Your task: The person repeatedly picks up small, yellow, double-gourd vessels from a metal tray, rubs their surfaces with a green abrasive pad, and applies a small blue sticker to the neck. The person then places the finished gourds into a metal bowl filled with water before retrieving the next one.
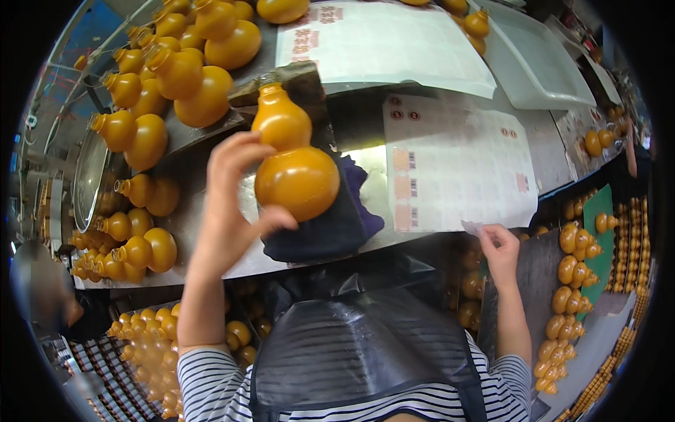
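A glossy amber gourd-shaped bottle (299,179) lies on a dark folded cloth (309,239), its clear neck against a worn wooden block (302,74). My left hand (235,186) curves around its left side, fingers at the waist and thumb on the lower bulb. Farther right, my right hand (500,246) pinches a small translucent label (472,226) between thumb and fingers. That label is at the near edge of a white label sheet (457,169) with printed stickers, and I cannot tell whether it is fully off. A purple cloth (358,197) shows beside the dark one.
Several similar gourd bottles (214,95) crowd the metal table's left side. At the back lies another printed white sheet (380,42), with a white plastic tub (541,63) right of it. More bottles (562,299) stand in rows at right. A person (46,295) is at far left.
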`<act>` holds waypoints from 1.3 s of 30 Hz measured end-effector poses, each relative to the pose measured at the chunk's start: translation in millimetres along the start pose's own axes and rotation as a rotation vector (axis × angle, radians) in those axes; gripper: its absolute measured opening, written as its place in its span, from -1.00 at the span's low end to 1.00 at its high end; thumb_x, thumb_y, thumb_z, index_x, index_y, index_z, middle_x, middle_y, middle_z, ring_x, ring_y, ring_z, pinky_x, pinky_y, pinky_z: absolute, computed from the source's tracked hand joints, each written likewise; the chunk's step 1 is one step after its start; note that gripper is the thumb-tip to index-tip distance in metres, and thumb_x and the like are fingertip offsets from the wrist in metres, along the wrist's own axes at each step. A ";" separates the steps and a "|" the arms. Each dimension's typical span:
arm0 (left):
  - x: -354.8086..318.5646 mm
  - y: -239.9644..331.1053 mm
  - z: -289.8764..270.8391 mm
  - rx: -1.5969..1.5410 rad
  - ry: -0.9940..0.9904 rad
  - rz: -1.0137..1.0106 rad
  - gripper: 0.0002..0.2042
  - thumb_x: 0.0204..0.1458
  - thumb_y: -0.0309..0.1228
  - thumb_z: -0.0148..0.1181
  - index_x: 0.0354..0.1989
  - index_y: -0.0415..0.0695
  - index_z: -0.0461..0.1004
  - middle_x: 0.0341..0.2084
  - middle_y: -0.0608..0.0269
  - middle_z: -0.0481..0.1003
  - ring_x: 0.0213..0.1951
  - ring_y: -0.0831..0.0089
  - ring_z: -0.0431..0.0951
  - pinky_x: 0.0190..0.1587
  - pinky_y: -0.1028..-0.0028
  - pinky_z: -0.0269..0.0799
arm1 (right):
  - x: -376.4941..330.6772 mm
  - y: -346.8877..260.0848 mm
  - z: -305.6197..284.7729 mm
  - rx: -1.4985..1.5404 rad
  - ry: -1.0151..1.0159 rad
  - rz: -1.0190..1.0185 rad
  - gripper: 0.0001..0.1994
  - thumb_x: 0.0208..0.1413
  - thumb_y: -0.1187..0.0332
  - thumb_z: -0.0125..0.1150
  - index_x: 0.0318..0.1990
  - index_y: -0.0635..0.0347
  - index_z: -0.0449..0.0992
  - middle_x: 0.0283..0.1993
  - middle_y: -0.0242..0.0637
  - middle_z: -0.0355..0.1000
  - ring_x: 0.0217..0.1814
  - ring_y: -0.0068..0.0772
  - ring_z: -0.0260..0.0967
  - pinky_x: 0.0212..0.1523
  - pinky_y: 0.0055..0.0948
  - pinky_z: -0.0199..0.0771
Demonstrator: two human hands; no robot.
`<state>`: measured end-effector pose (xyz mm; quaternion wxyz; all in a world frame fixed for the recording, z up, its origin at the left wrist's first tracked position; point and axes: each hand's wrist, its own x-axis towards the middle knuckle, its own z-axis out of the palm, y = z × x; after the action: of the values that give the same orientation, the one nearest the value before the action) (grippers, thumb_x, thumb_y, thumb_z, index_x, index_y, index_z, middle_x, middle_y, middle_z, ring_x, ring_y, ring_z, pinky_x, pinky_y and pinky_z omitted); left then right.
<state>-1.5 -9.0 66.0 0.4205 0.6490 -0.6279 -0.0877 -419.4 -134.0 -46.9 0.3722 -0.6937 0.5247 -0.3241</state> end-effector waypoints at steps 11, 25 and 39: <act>-24.6 8.7 30.9 0.145 0.009 -0.052 -0.12 -0.52 -0.67 0.40 0.20 -0.01 0.30 0.07 0.14 0.27 0.13 0.03 0.26 0.19 0.21 0.26 | 44.9 -103.9 35.5 0.349 -0.274 0.420 -0.86 0.14 0.38 0.24 -0.29 0.29 0.58 -0.54 -0.53 0.37 -0.61 -0.78 0.19 -0.58 -0.74 0.19; -43.3 -26.8 33.1 -0.252 0.126 0.003 -0.01 -0.41 -0.10 0.56 0.29 -0.09 0.15 0.18 0.00 0.15 0.22 0.05 0.20 0.24 0.19 0.21 | 41.5 -216.3 141.3 -0.393 -0.130 -1.336 -0.67 -0.19 0.30 0.39 -0.20 0.18 0.63 -0.55 -0.53 0.31 -0.52 -0.57 0.23 -0.58 -0.62 0.30; -35.8 -18.5 41.1 -0.178 0.251 0.006 -0.54 -0.21 -0.40 0.39 -0.01 -0.02 0.58 0.08 0.07 0.39 0.11 0.07 0.36 0.17 0.19 0.28 | 49.2 -198.7 159.3 -0.159 -0.251 -1.001 -0.51 -0.19 0.27 0.44 0.00 0.13 0.59 -0.62 -0.49 0.29 -0.61 -0.51 0.15 -0.59 -0.54 0.20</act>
<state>-21.2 2.3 13.0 0.5518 0.6133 -0.5619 -0.0598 -177.1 -119.4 44.5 0.1780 -0.9193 0.1033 -0.3356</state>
